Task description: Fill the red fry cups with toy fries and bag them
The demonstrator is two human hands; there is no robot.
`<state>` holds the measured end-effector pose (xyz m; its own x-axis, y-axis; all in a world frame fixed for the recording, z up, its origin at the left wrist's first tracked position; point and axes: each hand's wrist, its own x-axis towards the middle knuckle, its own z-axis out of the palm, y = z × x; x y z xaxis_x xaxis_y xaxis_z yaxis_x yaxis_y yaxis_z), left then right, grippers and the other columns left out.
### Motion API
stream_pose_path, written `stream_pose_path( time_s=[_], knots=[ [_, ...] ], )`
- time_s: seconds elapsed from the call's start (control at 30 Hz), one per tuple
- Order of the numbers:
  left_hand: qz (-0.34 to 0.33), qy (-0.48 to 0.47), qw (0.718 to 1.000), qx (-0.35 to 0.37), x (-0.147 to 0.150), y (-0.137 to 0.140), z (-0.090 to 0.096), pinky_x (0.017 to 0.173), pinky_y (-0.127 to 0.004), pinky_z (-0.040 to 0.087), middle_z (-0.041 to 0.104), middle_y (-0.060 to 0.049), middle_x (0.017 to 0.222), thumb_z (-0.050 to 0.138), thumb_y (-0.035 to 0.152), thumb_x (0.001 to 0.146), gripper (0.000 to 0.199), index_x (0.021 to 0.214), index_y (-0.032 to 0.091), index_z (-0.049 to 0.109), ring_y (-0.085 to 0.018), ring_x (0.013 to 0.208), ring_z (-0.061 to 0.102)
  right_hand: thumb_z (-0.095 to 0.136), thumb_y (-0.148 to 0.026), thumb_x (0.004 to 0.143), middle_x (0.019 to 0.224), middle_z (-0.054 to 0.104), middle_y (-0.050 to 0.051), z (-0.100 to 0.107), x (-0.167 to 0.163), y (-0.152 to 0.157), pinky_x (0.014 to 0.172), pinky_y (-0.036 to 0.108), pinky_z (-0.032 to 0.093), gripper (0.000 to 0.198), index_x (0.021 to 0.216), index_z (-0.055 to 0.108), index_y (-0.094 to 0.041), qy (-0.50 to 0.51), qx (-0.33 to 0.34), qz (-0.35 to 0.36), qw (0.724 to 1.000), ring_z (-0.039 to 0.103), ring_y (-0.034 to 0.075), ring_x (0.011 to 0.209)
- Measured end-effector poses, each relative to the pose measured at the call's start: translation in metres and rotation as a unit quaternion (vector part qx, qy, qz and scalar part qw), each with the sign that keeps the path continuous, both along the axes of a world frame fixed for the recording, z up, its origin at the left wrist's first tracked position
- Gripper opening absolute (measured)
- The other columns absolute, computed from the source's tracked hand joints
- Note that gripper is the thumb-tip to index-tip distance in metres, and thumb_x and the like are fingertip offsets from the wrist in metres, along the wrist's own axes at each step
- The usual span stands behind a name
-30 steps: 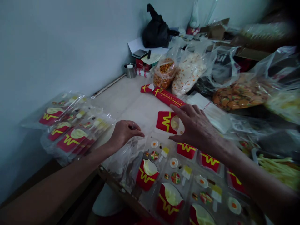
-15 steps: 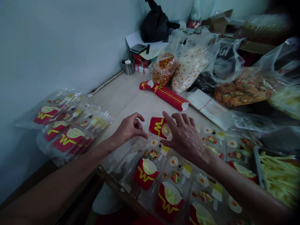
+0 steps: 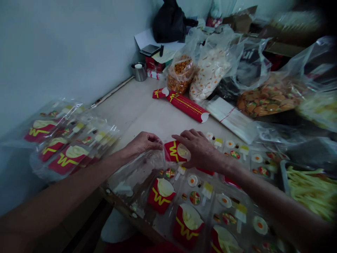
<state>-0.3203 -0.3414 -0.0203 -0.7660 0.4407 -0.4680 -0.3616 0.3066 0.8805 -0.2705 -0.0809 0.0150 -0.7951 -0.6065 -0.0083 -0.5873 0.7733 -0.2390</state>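
My left hand (image 3: 147, 141) is closed in a pinch on the edge of a clear plastic bag (image 3: 147, 160) that spreads toward the table's front edge. Just right of it, my right hand (image 3: 197, 147) grips a small red fries carton (image 3: 172, 151) with a yellow zigzag mark, fingers over its far side and thumb at the near side. The carton lies at the mouth of the bag; how far inside cannot be made out. Below my hands lie several clear packs, each with a red fries carton (image 3: 161, 196) and miniature foods such as a fried egg (image 3: 192, 180).
Filled clear packs (image 3: 68, 159) are piled at the left by the wall. A stack of nested red cartons (image 3: 188, 107) and a bundle of flat bags (image 3: 230, 117) lie farther back. A tray of fries pieces (image 3: 310, 191) stands right; bags of small pieces (image 3: 210, 73) line the back.
My left hand has moved to the bag's edge and pinched it beside the carton. My right hand has closed in on the carton, which sits slightly lower in view. The view has shifted a little.
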Motion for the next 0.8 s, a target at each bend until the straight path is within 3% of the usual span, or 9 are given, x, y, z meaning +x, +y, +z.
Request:
stream_pose_path(
  time_s=[0.07,0.23,0.33,0.47,0.57,0.7,0.8],
  knots=[
    [-0.012,-0.027,0.999,0.022,0.002,0.001,0.002,0.073,-0.028,0.05,0.072,-0.003,0.082,0.087,0.035,0.065,0.034,0.091,0.016,0.077,-0.015,0.074,0.065,0.084,-0.042,0.065,0.124,0.059,0.014,-0.001,-0.001,-0.002,0.092,0.046,0.04,0.095,0.148,0.044,-0.019,0.02,0.018,0.0,1.0,0.05,0.033,0.111],
    [-0.006,-0.074,0.996,0.051,0.0,0.005,0.018,0.079,-0.03,0.052,0.077,-0.008,0.097,0.084,0.031,0.072,0.053,0.122,0.02,0.071,-0.016,0.081,0.069,0.083,-0.04,0.069,0.127,0.057,0.013,-0.001,0.007,-0.003,0.095,0.045,0.038,0.095,0.151,0.04,-0.021,0.052,0.027,-0.001,0.998,0.047,0.033,0.114],
    [-0.086,-0.075,0.991,0.069,-0.006,0.011,0.03,0.08,-0.03,0.052,0.076,-0.009,0.11,0.083,0.03,0.073,0.054,0.125,0.024,0.07,-0.017,0.088,0.07,0.082,-0.035,0.071,0.132,0.054,0.014,-0.001,0.017,0.001,0.098,0.047,0.035,0.096,0.154,0.035,-0.023,0.092,0.052,0.001,0.994,0.045,0.034,0.117],
    [-0.2,-0.067,0.975,0.075,-0.012,0.028,0.039,0.082,-0.031,0.053,0.076,-0.008,0.106,0.083,0.02,0.065,0.059,0.122,0.025,0.071,-0.02,0.094,0.071,0.083,-0.032,0.068,0.128,0.057,0.014,0.008,0.027,0.006,0.095,0.046,0.035,0.101,0.156,0.032,-0.024,0.092,0.081,0.014,0.992,0.047,0.034,0.114],
    [-0.238,-0.086,0.966,0.043,-0.014,0.047,0.039,0.077,-0.033,0.054,0.077,-0.009,0.103,0.084,0.013,0.056,0.079,0.132,0.025,0.064,-0.023,0.092,0.072,0.085,-0.037,0.063,0.125,0.058,0.013,0.017,0.033,0.007,0.09,0.045,0.038,0.105,0.154,0.034,-0.025,0.049,0.073,0.025,0.996,0.049,0.034,0.109],
    [-0.298,-0.067,0.951,0.042,-0.015,0.079,0.041,0.074,-0.032,0.056,0.074,-0.01,0.118,0.083,0.005,0.047,0.11,0.149,0.029,0.046,-0.024,0.095,0.072,0.085,-0.045,0.061,0.128,0.059,0.013,0.02,0.046,0.003,0.088,0.045,0.04,0.104,0.152,0.038,-0.024,-0.013,0.039,0.005,0.999,0.051,0.035,0.111],
    [-0.332,0.019,0.942,0.041,-0.01,0.094,0.055,0.076,-0.032,0.056,0.073,-0.008,0.121,0.083,0.002,0.046,0.112,0.148,0.029,0.046,-0.024,0.098,0.071,0.085,-0.053,0.06,0.139,0.054,0.017,0.019,0.062,-0.004,0.088,0.047,0.043,0.103,0.147,0.043,-0.019,-0.022,0.021,-0.059,0.998,0.051,0.037,0.115]
  ],
)
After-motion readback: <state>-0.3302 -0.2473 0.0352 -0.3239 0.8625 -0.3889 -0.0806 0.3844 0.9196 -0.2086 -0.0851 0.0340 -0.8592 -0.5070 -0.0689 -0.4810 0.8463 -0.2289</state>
